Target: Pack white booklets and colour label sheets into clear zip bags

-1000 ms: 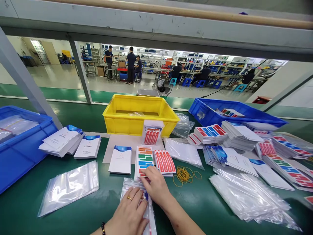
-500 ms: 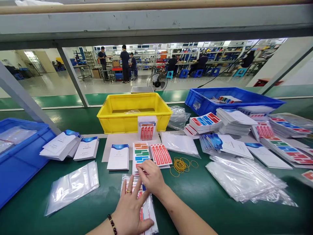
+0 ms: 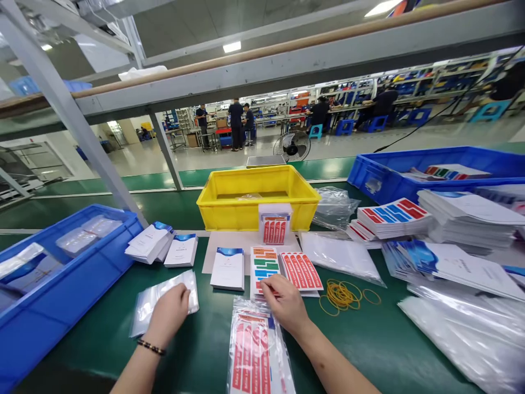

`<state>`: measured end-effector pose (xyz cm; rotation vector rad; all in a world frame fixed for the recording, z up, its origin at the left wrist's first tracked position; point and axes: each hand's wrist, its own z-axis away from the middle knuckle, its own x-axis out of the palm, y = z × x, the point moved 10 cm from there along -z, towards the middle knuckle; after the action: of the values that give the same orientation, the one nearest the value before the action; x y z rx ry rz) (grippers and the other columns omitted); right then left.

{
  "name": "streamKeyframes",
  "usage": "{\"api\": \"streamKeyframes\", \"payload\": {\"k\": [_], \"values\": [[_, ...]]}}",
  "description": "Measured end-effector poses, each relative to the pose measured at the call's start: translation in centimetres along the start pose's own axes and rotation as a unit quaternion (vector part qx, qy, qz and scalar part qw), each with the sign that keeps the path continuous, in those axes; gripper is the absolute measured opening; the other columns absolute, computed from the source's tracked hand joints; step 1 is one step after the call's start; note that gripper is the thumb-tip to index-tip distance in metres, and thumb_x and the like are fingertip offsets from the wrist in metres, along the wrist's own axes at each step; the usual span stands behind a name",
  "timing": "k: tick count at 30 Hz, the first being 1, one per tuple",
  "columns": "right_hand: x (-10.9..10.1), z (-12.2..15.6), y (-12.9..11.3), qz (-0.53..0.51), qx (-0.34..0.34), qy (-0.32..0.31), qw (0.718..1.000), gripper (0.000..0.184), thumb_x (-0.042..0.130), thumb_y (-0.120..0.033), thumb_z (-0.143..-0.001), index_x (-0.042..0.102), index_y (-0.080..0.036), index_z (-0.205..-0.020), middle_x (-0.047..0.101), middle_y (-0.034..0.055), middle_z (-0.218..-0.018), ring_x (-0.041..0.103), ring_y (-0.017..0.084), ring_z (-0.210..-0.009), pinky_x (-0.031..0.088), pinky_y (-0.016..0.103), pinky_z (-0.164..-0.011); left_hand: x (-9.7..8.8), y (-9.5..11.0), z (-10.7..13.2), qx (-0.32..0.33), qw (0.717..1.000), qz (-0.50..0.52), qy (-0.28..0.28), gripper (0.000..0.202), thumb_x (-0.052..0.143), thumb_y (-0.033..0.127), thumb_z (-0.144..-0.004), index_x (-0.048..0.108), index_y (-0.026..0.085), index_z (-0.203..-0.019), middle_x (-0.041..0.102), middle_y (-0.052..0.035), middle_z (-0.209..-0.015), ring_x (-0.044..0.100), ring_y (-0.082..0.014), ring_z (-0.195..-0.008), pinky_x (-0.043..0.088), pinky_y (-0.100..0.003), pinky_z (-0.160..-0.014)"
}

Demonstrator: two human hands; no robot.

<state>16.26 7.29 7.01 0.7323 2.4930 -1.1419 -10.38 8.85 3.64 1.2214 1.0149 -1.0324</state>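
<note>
My left hand (image 3: 170, 312) is curled with its fingertips together over the stack of clear plastic bags (image 3: 143, 309). Whether it pinches a bag is hidden. A filled clear plastic bag (image 3: 254, 353) lies flat at the front middle, with red-striped label sheets showing through it. Just above that bag's top end, my right hand (image 3: 285, 303) is closed, thumb against fingers, over the lower edge of a stack of coloured label sheets (image 3: 266, 262). Anything in its pinch is too small or hidden to make out. Red label sheets (image 3: 301, 271) and a stack of white booklets (image 3: 227, 268) flank the coloured sheets.
A yellow bin (image 3: 258, 213) stands behind, with labels in a holder (image 3: 274, 227) before it. Blue bins (image 3: 102, 246) stand left and at the back right. Rubber bands (image 3: 342, 295), plastic bags (image 3: 451, 334) and paper stacks (image 3: 467, 219) lie to the right.
My left hand has lifted off the filled bag and moved left to the clear bags, its spread fingers now curled. My right hand stays near the filled bag's top. The view has turned left and tilted.
</note>
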Motion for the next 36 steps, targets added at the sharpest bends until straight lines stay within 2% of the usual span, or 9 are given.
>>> {"api": "streamKeyframes", "payload": {"k": [4, 8, 14, 18, 21, 26, 30, 33, 36], "values": [[0.6, 0.2, 0.1, 0.001, -0.002, -0.012, 1.000, 0.025, 0.042, -0.023, -0.086, 0.055, -0.019, -0.066, 0.054, 0.0024, -0.061, 0.051, 0.015, -0.059, 0.040, 0.026, -0.057, 0.7, -6.0, -1.4, -0.070, 0.995, -0.005, -0.064, 0.020, 0.050, 0.032, -0.072, 0.051, 0.017, -0.059, 0.063, -0.0084, -0.062, 0.058, -0.0239, -0.059, 0.032, -0.028, -0.050], [0.9, 0.4, 0.3, -0.019, 0.007, -0.019, 1.000, 0.023, 0.043, -0.024, -0.086, 0.056, -0.019, -0.068, 0.056, 0.0029, -0.063, 0.053, 0.016, -0.061, 0.041, 0.027, -0.058, 0.9, -6.7, -1.0, -0.058, 0.995, 0.014, -0.082, 0.017, 0.045, 0.021, -0.073, 0.048, 0.018, -0.056, 0.063, -0.0057, -0.063, 0.056, -0.0198, -0.060, 0.028, -0.025, -0.050], [3.7, 1.3, -1.3, -0.136, 0.025, -0.126, 0.982, 0.030, 0.040, -0.029, -0.088, 0.061, -0.018, -0.069, 0.059, 0.0038, -0.067, 0.056, 0.015, -0.066, 0.043, 0.026, -0.062, 0.8, -0.1, 1.4, 0.025, 0.994, 0.080, -0.067, 0.024, 0.034, 0.028, -0.082, 0.045, 0.020, -0.062, 0.059, -0.0010, -0.064, 0.054, -0.0152, -0.061, 0.032, -0.022, -0.053], [7.6, 3.5, -1.5, -0.176, 0.081, -0.255, 0.947, 0.035, 0.041, -0.034, -0.086, 0.055, -0.014, -0.112, 0.064, 0.0041, -0.073, 0.060, 0.016, -0.063, 0.046, 0.026, -0.059, 2.6, 6.9, 3.2, 0.123, 0.985, 0.104, -0.063, 0.019, 0.039, 0.023, -0.078, 0.048, 0.019, -0.062, 0.057, -0.0006, -0.061, 0.050, -0.0143, -0.057, 0.028, -0.024, -0.053], [8.6, 4.6, -0.3, -0.080, 0.096, -0.276, 0.953, 0.045, 0.036, -0.024, -0.086, 0.040, -0.010, -0.128, 0.067, 0.0084, -0.081, 0.063, 0.019, -0.070, 0.049, 0.029, -0.064, 3.2, 10.7, 3.3, 0.170, 0.970, 0.168, -0.055, 0.015, 0.042, 0.018, -0.074, 0.049, 0.019, -0.061, 0.055, -0.0001, -0.061, 0.047, -0.0135, -0.056, 0.027, -0.024, -0.053], [8.0, 4.4, -0.4, 0.046, -0.023, -0.230, 0.972, 0.047, 0.032, -0.012, -0.079, 0.045, -0.010, -0.124, 0.064, 0.0152, -0.104, 0.062, 0.024, -0.088, 0.051, 0.035, -0.073, 5.0, 11.2, 0.8, 0.070, 0.876, 0.467, -0.100, 0.026, 0.048, 0.035, -0.073, 0.044, 0.018, -0.053, 0.046, 0.0037, -0.053, 0.042, -0.0112, -0.051, 0.032, -0.023, -0.051], [7.0, 3.9, -1.9, 0.052, -0.084, -0.184, 0.978, 0.046, 0.033, -0.011, -0.079, 0.045, -0.013, -0.123, 0.066, 0.0123, -0.096, 0.063, 0.021, -0.079, 0.052, 0.032, -0.067, 7.3, 10.7, -0.2, 0.006, 0.844, 0.520, -0.132, 0.029, 0.038, 0.042, -0.074, 0.039, 0.020, -0.054, 0.035, 0.0070, -0.044, 0.031, -0.0087, -0.035, 0.022, -0.021, -0.036], [6.4, 3.1, -2.0, 0.017, -0.030, -0.175, 0.984, 0.036, 0.042, -0.017, -0.081, 0.050, -0.016, -0.116, 0.066, 0.0087, -0.088, 0.061, 0.020, -0.075, 0.050, 0.029, -0.066, 7.8, 10.7, -0.2, 0.010, 0.830, 0.542, -0.131, 0.031, 0.042, 0.045, -0.071, 0.038, 0.020, -0.053, 0.035, 0.0072, -0.044, 0.031, -0.0082, -0.038, 0.025, -0.021, -0.038], [6.4, 2.7, -0.8, -0.021, 0.068, -0.191, 0.979, 0.015, 0.050, -0.022, -0.079, 0.061, -0.019, -0.089, 0.061, 0.0027, -0.072, 0.056, 0.015, -0.063, 0.045, 0.024, -0.057, 7.4, 10.9, 0.0, 0.041, 0.827, 0.547, -0.124, 0.033, 0.049, 0.046, -0.068, 0.039, 0.019, -0.051, 0.038, 0.0060, -0.049, 0.035, -0.0091, -0.047, 0.030, -0.022, -0.047]]}}
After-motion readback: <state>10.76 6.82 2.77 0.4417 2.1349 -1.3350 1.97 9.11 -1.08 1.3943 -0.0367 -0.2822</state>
